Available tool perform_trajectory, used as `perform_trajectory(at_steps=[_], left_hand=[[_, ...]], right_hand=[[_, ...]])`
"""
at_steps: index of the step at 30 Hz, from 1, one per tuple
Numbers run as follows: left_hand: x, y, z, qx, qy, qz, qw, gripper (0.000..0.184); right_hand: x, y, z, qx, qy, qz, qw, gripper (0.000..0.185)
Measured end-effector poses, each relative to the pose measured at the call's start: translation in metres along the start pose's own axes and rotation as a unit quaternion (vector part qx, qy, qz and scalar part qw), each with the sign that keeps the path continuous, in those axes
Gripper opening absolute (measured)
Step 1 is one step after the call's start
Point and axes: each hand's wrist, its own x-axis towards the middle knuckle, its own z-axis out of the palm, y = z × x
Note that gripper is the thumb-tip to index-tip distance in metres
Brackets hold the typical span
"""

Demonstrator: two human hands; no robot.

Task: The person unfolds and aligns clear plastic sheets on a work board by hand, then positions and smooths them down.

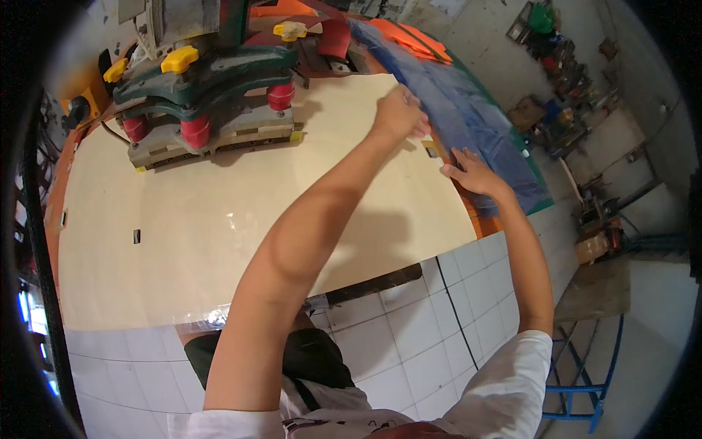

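Note:
A large cream sheet (183,271) covers most of the worktable under the press. My left hand (401,115) is at the sheet's right edge, its fingers curled; what is in them, if anything, is hidden. Lower along that edge, my right hand (475,175) has its fingers apart, beside the blue plastic-covered material (475,124). A small dark rectangle with a yellow border (431,148) lies between my two hands at the edge. Another small dark piece (137,236) sits on the left part of the sheet.
A green press head (205,88) with yellow knobs and red cushions stands over the sheet's far left. Orange pieces (413,40) lie on the blue material. A blue metal frame (585,380) stands on the floor at right. Cluttered objects (548,80) line the back right.

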Motion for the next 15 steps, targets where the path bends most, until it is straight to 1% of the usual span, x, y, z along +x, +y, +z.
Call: perform_trajectory(at_steps=[1, 2, 3, 4, 6, 7, 8, 10, 11, 12, 14, 15], left_hand=[[-0.003, 0.011, -0.004, 0.004, 0.000, -0.001, 1.000, 0.009], [-0.004, 0.024, -0.007, -0.039, 0.075, 0.064, 0.994, 0.008], [-0.004, 0.030, -0.010, -0.082, 0.149, 0.129, 0.977, 0.008], [0.003, 0.032, -0.015, -0.079, 0.149, 0.129, 0.977, 0.008], [0.015, 0.043, -0.023, -0.222, 0.216, 0.231, 0.922, 0.009], [0.013, 0.043, -0.028, -0.181, 0.175, 0.225, 0.941, 0.014], [0.010, 0.041, -0.029, -0.178, 0.175, 0.226, 0.942, 0.014], [0.000, 0.039, -0.028, -0.136, 0.155, 0.212, 0.955, 0.012], [-0.004, 0.038, -0.029, -0.132, 0.154, 0.214, 0.956, 0.012], [-0.006, 0.037, -0.029, -0.125, 0.148, 0.200, 0.960, 0.012], [-0.009, 0.036, -0.030, -0.113, 0.142, 0.189, 0.965, 0.012], [-0.012, 0.036, -0.031, -0.097, 0.130, 0.177, 0.971, 0.011]], right_hand=[[0.000, -0.001, 0.004, 0.005, -0.022, 0.023, 0.999, 0.101], [0.001, 0.000, 0.006, 0.009, -0.022, 0.022, 0.999, 0.101], [0.001, 0.001, 0.007, 0.003, -0.012, 0.022, 1.000, 0.102], [0.002, 0.002, 0.009, -0.003, -0.002, 0.023, 1.000, 0.104], [0.001, 0.000, 0.000, 0.003, -0.016, 0.023, 1.000, 0.105], [0.003, -0.001, -0.005, 0.006, -0.031, 0.024, 0.999, 0.105], [0.012, 0.003, -0.011, 0.008, -0.030, 0.022, 0.999, 0.105], [0.038, 0.010, -0.032, 0.034, -0.096, 0.011, 0.995, 0.105], [0.049, 0.007, -0.035, 0.040, -0.042, 0.026, 0.998, 0.097], [0.063, 0.000, -0.039, 0.043, -0.039, 0.024, 0.998, 0.097], [0.092, -0.018, -0.041, -0.017, 0.064, -0.027, 0.997, 0.087], [0.106, -0.026, -0.034, -0.013, 0.064, -0.030, 0.997, 0.087]])
